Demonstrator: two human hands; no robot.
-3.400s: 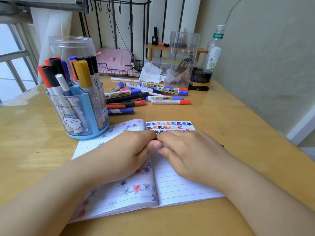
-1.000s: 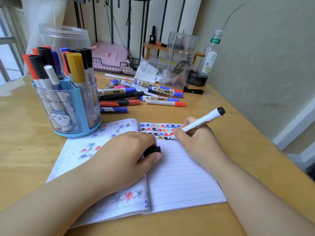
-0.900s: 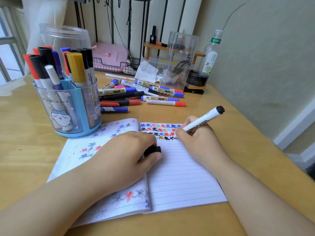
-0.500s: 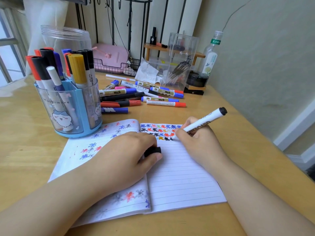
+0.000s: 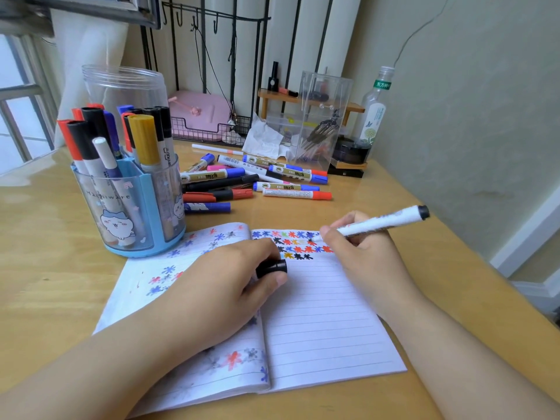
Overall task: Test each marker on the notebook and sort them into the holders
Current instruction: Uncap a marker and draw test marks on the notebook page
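White plastic forms the barrel of the marker [image 5: 383, 224], which is pinched near its tip by the curled fingers of the right hand [image 5: 360, 256], right of centre in the frame. Its tip is set on the top lines of the notebook's [image 5: 318, 322] right page, at the end of a row of coloured star marks, while its black rear end points toward the right edge of the frame. The black cap [image 5: 271, 267] is gripped between thumb and curled fingers of the left hand [image 5: 224, 286], which rests on the notebook at the centre fold.

By the look of it, the marker is light, stiff and smooth, so it is best held low on the barrel, close to the tip, for control. Recapping will likely need the cap pressed straight on. The thin pages are soft and could lift or smudge where ink is wet.

At upper centre a pile of loose markers [image 5: 254, 180] is spread on the desk [image 5: 45, 268]. At the left, a blue holder [image 5: 142, 219] is already filled with upright markers, and a clear jar [image 5: 127, 86] stands behind it.
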